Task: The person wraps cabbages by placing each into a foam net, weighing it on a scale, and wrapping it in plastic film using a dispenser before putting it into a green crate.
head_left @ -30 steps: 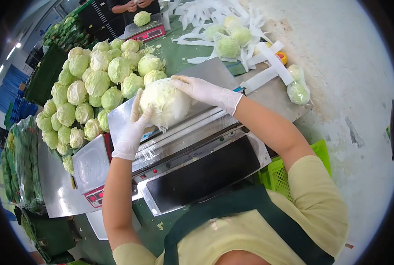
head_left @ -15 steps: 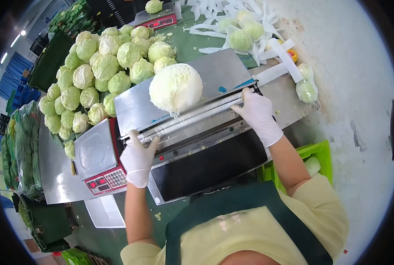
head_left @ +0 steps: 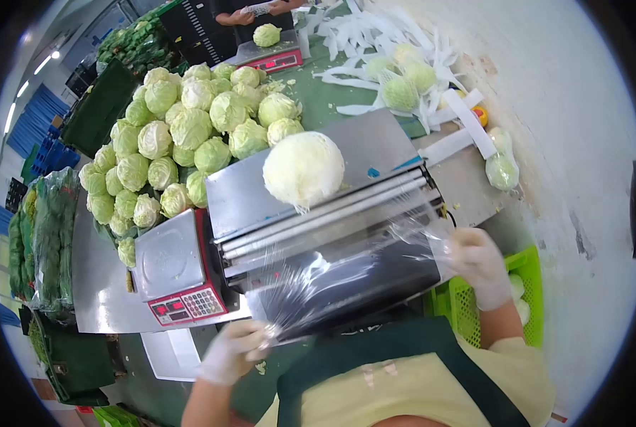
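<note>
A sheet of clear plastic wrap (head_left: pixel 332 277) is stretched from the wrapping machine's rollers (head_left: pixel 325 217) over its black plate (head_left: pixel 361 288). My left hand (head_left: pixel 236 349), white-gloved, pinches the sheet's near left corner, where the film bunches into creases. At the right edge my right hand (head_left: pixel 478 260), also gloved, grips the other corner. A cabbage in a white foam net (head_left: pixel 304 171) rests on the machine's metal top (head_left: pixel 225 192), behind the rollers and apart from both hands.
Left of the machine stands a red-framed scale (head_left: pixel 183 302). Beyond it is a heap of cabbages (head_left: pixel 190 128). White foam nets (head_left: pixel 361 43) lie at the back, and a wrapped cabbage (head_left: pixel 502 174) at the right. A green crate (head_left: pixel 535 277) stands below. Another person's hands (head_left: pixel 254 11) show at the top.
Both hands have moved from the rollers toward my body and apart, drawing the film out over the black plate. The view has shifted slightly, and another person's hands have appeared at the top.
</note>
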Demonstrator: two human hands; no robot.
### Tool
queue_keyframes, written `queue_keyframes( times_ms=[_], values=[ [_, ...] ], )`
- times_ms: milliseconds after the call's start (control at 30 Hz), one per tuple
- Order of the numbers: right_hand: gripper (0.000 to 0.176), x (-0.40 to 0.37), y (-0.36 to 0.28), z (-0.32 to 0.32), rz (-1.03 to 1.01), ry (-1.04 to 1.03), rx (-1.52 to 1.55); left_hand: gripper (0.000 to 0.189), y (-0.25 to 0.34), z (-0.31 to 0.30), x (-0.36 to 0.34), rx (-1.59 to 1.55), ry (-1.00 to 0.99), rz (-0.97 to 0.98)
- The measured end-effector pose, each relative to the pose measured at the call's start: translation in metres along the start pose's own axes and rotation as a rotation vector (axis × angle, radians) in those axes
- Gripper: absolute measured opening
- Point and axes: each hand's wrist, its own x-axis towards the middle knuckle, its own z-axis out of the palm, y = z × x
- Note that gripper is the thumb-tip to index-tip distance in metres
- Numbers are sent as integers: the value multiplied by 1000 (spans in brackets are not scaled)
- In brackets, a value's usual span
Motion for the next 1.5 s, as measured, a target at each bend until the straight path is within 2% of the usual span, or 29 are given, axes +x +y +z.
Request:
queue_keyframes(
  times_ms=[33,67,133,167,200,233,267,333,400,433,500,533,600,633,733,767,800,867,967,1000,1067,1167,1233,1300,1333,1367,1400,1467,1500],
  values=[
    [6,-5,-18,7,-136,-55,89,18,30,20,-21,234,97,246],
    [8,5,-35,22,-299,-155,219,22,52,30,-33,339,174,580],
    [9,51,-54,43,-643,-9,-148,12,87,43,-16,222,103,1080],
    [9,82,-60,49,-802,249,-645,13,107,47,7,576,412,1243],
    [8,122,-71,56,-851,334,-726,17,134,59,36,373,368,1274],
    [11,172,-79,57,-810,282,-577,20,161,72,66,171,321,1311],
    [15,219,-77,53,-731,238,-486,27,184,74,98,661,655,1276],
    [20,301,-32,23,-460,105,-483,35,211,43,188,498,469,1256],
    [23,345,16,-10,-161,-42,-689,46,202,30,240,688,292,922],
    [25,347,33,-19,-8,-110,-862,52,187,21,256,770,167,702],
    [30,328,27,-16,178,-111,-735,62,170,20,251,863,-5,538],
    [33,316,20,-14,280,-109,-665,65,163,19,240,647,-72,472],
    [44,295,11,-17,322,-167,-407,80,153,23,229,506,-161,472],
    [50,285,10,-17,342,-192,-276,90,149,28,224,588,-189,546],
    [70,263,12,-13,-114,-328,-914,113,142,27,229,753,-132,679],
    [73,262,4,-8,-134,-311,-980,120,140,27,231,791,-91,702],
    [77,266,-7,1,-148,-292,-1045,121,139,28,230,846,-56,737],
    [85,234,-21,17,-193,-255,-1143,122,137,49,204,696,-72,742],
    [82,175,-28,39,-415,-157,-1170,120,112,74,162,613,-28,887],
    [78,153,-28,45,-421,-150,-1213,119,96,78,149,579,-3,943],
    [77,111,-9,47,-306,-132,-1215,114,59,78,130,559,21,863],
    [71,49,7,58,-8,-96,-1160,104,1,70,104,427,-32,655],
    [57,26,11,63,227,-116,-1189,87,-24,69,87,512,-20,516],
    [50,9,22,55,550,-216,-1154,61,-50,49,87,603,28,159],
    [44,-6,34,48,430,-177,-965,52,-61,42,93,453,-4,-29],
    [42,-19,44,44,392,-130,-957,60,-69,43,91,306,18,-171],
    [41,-29,52,39,344,-80,-952,65,-113,-5,115,168,-47,-198],
    [31,-51,74,27,314,109,-854,68,-149,-41,123,116,-97,-231],
    [28,-60,88,24,292,206,-661,66,-125,-14,93,202,-84,-238]
  ],
)
